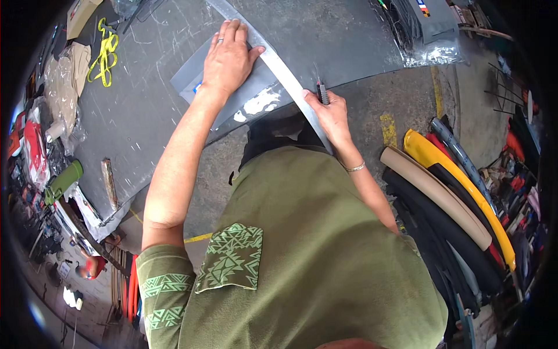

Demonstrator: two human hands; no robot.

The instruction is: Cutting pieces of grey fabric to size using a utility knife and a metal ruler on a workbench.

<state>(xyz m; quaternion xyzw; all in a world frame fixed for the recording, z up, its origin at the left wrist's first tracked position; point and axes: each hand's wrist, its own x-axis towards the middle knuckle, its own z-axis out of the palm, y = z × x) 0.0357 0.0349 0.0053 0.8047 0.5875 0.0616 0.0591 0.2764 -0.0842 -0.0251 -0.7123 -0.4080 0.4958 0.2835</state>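
My left hand (228, 65) lies flat, fingers stretched out, on a grey plastic-looking sheet (254, 82). Its thumb and fingertips touch the edge of a long metal ruler (280, 71). The ruler runs slantwise from the far side of the dark table (148, 87) toward my waist, past the table's near edge. In my right hand (332, 119) is a utility knife (323, 93), its tip pointing away from me over the table edge. The right thumb rests by the ruler's edge. A shiny glare covers part of the sheet, and my left hand hides some of it.
A yellow tape measure or strap (106, 55) lies looped at the table's left. Dark rolled material (433, 26) sits at the far right. Long rolls, including a yellow one (465, 186) and a beige one (436, 198), stand right of me. A wooden stick (109, 183) lies left.
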